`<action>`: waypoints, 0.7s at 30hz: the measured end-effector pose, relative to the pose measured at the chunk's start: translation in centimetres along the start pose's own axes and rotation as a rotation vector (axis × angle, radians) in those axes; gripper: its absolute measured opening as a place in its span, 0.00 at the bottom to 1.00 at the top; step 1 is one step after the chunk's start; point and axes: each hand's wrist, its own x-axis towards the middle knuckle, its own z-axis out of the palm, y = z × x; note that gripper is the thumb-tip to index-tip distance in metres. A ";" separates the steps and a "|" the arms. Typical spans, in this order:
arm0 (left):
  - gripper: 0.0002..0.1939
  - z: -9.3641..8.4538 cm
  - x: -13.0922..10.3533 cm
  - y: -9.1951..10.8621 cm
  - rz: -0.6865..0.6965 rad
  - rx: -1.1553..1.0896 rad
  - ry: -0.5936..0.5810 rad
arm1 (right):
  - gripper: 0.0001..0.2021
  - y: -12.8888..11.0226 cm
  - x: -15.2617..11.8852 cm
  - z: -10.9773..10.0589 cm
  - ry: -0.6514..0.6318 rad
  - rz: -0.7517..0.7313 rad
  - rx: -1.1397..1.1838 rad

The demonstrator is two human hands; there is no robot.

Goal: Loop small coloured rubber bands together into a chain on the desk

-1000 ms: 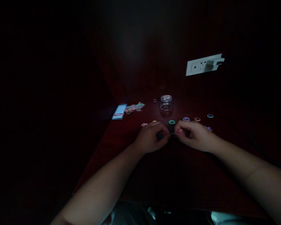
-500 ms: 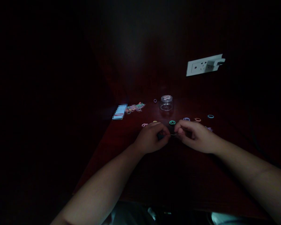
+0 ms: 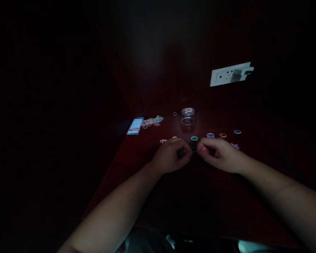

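In the head view, your left hand [image 3: 172, 155] and right hand [image 3: 219, 154] pinch a thin strand [image 3: 195, 151] between them, over the middle of the table [image 3: 189, 203]. A clear jar [image 3: 188, 119] stands toward its back edge; a pile of colored bands [image 3: 153, 121] lies near the far left corner.

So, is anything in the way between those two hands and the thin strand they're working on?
Nothing visible is: the left hand and right hand both pinch the thin strand, which spans the gap between their fingertips. The green rings lie just beyond that gap, not in it.
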 end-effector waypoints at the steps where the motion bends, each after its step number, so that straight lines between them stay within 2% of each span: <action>1: 0.01 0.0 0.0 0.0 0.000 0.002 0.003 | 0.03 0.0 0.0 0.0 0.001 0.000 0.000; 21: 0.01 0.0 -0.1 -0.1 0.024 -0.010 -0.004 | 0.04 0.1 0.0 0.1 0.001 -0.009 -0.008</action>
